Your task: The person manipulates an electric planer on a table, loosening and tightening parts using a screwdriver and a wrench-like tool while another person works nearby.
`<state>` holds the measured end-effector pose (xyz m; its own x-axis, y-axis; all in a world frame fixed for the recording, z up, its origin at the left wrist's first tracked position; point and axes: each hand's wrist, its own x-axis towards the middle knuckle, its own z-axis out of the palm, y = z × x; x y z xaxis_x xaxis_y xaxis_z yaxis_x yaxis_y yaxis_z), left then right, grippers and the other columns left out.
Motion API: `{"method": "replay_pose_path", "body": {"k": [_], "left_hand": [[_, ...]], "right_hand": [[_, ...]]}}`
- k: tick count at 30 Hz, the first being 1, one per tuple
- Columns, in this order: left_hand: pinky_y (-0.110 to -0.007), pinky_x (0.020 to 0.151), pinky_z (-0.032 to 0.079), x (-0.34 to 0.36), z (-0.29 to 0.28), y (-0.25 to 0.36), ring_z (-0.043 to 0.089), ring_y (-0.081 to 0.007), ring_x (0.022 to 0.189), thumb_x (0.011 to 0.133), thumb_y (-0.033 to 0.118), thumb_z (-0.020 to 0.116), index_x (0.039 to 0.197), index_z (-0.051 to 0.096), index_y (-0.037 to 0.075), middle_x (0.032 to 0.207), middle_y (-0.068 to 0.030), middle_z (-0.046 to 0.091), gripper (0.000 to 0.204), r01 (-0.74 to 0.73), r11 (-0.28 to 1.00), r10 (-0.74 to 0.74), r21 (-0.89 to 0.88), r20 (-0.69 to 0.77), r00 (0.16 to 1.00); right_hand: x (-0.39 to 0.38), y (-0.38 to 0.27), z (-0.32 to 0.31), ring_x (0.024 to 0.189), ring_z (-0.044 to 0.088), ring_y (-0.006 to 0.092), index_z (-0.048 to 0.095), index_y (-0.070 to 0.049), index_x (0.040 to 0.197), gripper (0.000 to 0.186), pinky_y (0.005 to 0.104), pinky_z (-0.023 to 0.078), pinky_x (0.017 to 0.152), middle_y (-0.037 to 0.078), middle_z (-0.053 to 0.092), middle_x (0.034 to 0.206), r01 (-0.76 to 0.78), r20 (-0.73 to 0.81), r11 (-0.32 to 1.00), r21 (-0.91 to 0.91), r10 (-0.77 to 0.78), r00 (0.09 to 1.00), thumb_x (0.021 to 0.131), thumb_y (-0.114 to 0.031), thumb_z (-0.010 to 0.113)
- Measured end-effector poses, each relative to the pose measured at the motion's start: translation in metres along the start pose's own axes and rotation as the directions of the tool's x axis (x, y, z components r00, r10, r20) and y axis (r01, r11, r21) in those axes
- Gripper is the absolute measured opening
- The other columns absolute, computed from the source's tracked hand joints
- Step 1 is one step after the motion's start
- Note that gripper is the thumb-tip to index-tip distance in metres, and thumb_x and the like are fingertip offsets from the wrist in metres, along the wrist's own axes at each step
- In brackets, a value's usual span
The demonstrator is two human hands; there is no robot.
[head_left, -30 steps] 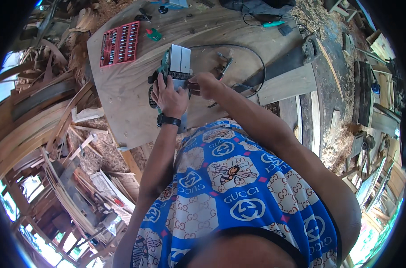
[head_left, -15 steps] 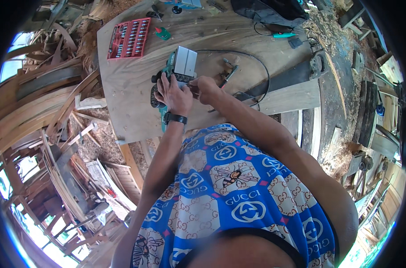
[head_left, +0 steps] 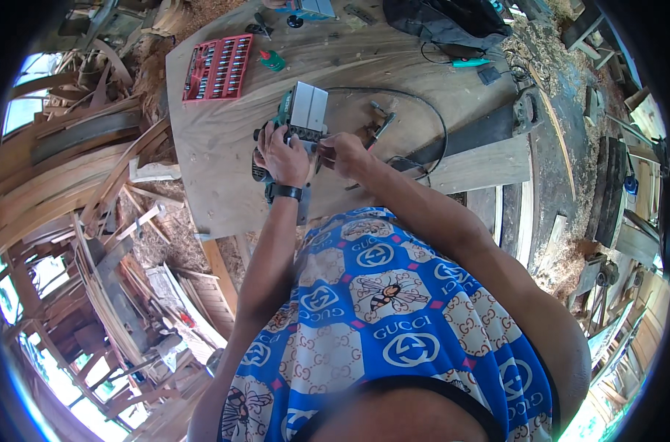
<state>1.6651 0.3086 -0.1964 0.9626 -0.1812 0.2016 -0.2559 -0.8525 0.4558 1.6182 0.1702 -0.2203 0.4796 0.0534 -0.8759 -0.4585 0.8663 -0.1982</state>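
- Head view: the planer (head_left: 307, 110), green and black with a pale metal sole facing up, lies on the table (head_left: 217, 158) in front of the person, its long side running away from the body
- The left hand (head_left: 285, 160), wearing a watch (head_left: 286, 191), grasps the planer, fingers spread and curled over the black middle part
- The right hand (head_left: 342, 155) is bent in close, its fingertips at the planer's right side near the middle; whether it pinches anything there cannot be told
- Compared with a second ago, the planer, the red socket set (head_left: 218, 68) and the green bottle (head_left: 273, 62) all appear farther right in the picture, as if the head has turned slightly
- Both hands have stayed at the planer, the left on its body and the right at its side
- The socket set and bottle keep their places beyond the planer, to the left; the black cable (head_left: 446, 136) still loops to its right, near the pale board (head_left: 482, 166)
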Motion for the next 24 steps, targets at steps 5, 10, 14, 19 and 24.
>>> {"method": "replay_pose_path", "body": {"k": [5, 10, 14, 19, 24], "left_hand": [[-0.051, 0.110, 0.038, 0.003, -0.002, 0.009, 0.054, -0.0358, 0.132, 0.084, 0.013, 0.072, 0.105, 0.075, 0.004, 0.137, -0.0147, 0.065, 0.023, 0.003, 1.000, -0.003, 0.003, -0.018, 1.000], [-0.057, 0.110, 0.036, 0.001, -0.001, 0.004, 0.067, -0.0243, 0.114, 0.082, 0.015, 0.075, 0.092, 0.080, 0.012, 0.120, -0.0029, 0.075, 0.011, 0.004, 0.994, 0.010, 0.109, -0.132, 0.991], [-0.060, 0.109, 0.035, 0.005, 0.003, -0.005, 0.069, -0.0205, 0.109, 0.081, 0.016, 0.076, 0.085, 0.080, 0.014, 0.116, 0.0008, 0.076, 0.006, 0.002, 0.999, 0.007, 0.051, -0.166, 0.986], [-0.063, 0.110, 0.033, 0.008, 0.002, -0.001, 0.069, -0.0203, 0.108, 0.077, 0.016, 0.079, 0.080, 0.078, 0.015, 0.112, 0.0008, 0.076, 0.003, -0.041, 0.989, 0.064, 0.142, -0.164, 0.984], [-0.064, 0.109, 0.035, 0.009, 0.003, -0.003, 0.069, -0.0207, 0.107, 0.075, 0.016, 0.079, 0.077, 0.074, 0.015, 0.110, 0.0016, 0.075, 0.006, -0.090, 0.985, 0.120, 0.149, -0.201, 0.972]], "right_hand": [[0.011, 0.001, -0.005, 0.091, 0.065, 0.0222, 0.064, -0.009, 0.097, 0.006, 0.0402, 0.048, 0.082, 0.006, 0.066, 0.093, 0.029, 0.002, 0.999, -0.046, -0.029, 1.000, 0.092, -0.006, 0.064], [0.006, 0.003, -0.002, 0.090, 0.065, 0.0212, 0.066, -0.009, 0.097, 0.005, 0.0395, 0.048, 0.082, 0.006, 0.066, 0.092, 0.043, 0.020, 0.995, -0.095, -0.042, 0.999, 0.093, -0.008, 0.064], [0.002, 0.005, -0.001, 0.092, 0.063, 0.0195, 0.068, -0.009, 0.104, 0.011, 0.0391, 0.048, 0.086, 0.005, 0.067, 0.096, 0.075, 0.042, 0.982, -0.176, -0.068, 0.997, 0.093, -0.008, 0.064], [0.005, 0.009, -0.006, 0.087, 0.063, 0.0183, 0.072, -0.006, 0.103, 0.013, 0.0362, 0.050, 0.079, 0.006, 0.068, 0.094, 0.169, 0.088, 0.944, -0.283, -0.150, 0.985, 0.092, -0.009, 0.066], [0.006, 0.007, -0.012, 0.086, 0.063, 0.0196, 0.073, -0.005, 0.106, 0.016, 0.0349, 0.050, 0.077, 0.005, 0.069, 0.096, 0.225, 0.137, 0.858, -0.462, -0.182, 0.974, 0.091, -0.009, 0.068]]}}
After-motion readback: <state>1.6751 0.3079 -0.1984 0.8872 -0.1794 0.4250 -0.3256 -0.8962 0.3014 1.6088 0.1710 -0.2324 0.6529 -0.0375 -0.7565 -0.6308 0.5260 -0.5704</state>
